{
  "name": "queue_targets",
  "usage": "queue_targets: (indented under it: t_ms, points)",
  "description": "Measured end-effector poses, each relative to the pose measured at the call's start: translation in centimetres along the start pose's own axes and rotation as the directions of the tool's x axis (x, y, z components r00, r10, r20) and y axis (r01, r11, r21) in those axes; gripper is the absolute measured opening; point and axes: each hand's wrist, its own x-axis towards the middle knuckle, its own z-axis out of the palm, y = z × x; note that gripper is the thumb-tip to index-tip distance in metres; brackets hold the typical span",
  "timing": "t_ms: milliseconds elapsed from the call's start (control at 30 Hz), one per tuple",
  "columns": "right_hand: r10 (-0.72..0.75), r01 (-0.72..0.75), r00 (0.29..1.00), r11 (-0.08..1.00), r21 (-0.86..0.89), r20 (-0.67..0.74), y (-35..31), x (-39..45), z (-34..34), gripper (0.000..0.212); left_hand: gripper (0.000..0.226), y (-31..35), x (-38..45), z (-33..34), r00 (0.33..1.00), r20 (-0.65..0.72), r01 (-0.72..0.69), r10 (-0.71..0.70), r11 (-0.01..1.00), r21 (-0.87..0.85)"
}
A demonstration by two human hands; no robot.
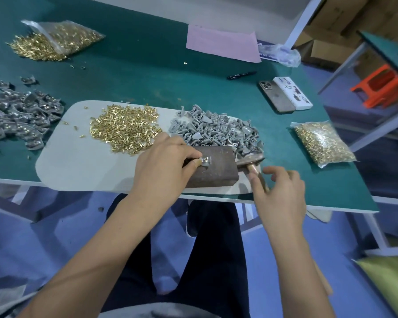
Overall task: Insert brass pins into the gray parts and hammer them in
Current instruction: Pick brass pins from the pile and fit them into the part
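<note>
My left hand point(168, 161) pinches a small gray part point(205, 160) with a brass pin in it, held flat on a dark metal block point(216, 171). My right hand point(278, 191) hovers with fingers spread over the wooden handle of a hammer point(251, 161), whose head lies against the block's right end. A heap of loose brass pins point(124, 129) and a heap of gray parts point(216, 129) lie on a pale mat point(78, 161) behind the block.
Darker gray parts point(16, 115) are piled at the left. Bags of brass pins lie at the far left point(55, 40) and at the right point(322, 143). A phone point(276, 96), a white box point(293, 92), a pen point(241, 75) and pink paper point(221, 43) lie farther back.
</note>
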Motion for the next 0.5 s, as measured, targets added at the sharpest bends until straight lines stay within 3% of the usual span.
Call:
queue_targets:
  t_ms: [100,267,400,500]
  points:
    - [-0.044,0.038,0.992,0.998,0.05,0.118,1.0,-0.1,0.0,0.033,0.009,0.2,0.2,0.1,1.0,0.02,0.0,0.0,1.0,-0.01]
    - [-0.088,0.077,0.989,0.992,0.097,0.121,1.6,-0.2,-0.7,0.019,0.008,0.2,0.5,0.1,0.999,0.029,0.019,-0.018,1.0,-0.025]
    - [-0.089,0.044,0.991,0.923,0.381,0.1,0.9,-0.8,-2.1,0.022,0.009,0.2,0.4,0.1,0.999,0.035,0.035,-0.034,0.999,-0.031]
    - [-0.2,0.106,0.972,0.844,0.525,0.125,-0.6,-1.1,-3.4,0.024,0.01,0.3,0.6,-0.3,0.998,0.063,0.03,-0.029,0.999,-0.015]
